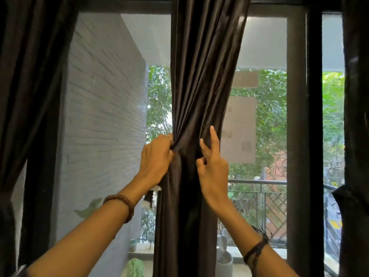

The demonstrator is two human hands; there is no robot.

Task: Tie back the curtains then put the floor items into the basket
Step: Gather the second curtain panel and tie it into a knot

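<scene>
A dark shiny curtain (pixel 199 76) hangs in the middle of the window, gathered into a narrow bunch at hand height. My left hand (pixel 156 158) grips the bunch from its left side, fingers closed into the folds. My right hand (pixel 211 158) presses on the bunch's right side, index finger pointing up along the cloth and the other fingers curled into it. No tie-back shows. The floor items and the basket are out of view.
More dark curtain hangs at the far left (pixel 30 86) and far right (pixel 355 116). A black window frame post (pixel 314 136) stands to the right. Beyond the glass are a white brick wall (pixel 103 116), a balcony railing (pixel 257 182) and potted plants.
</scene>
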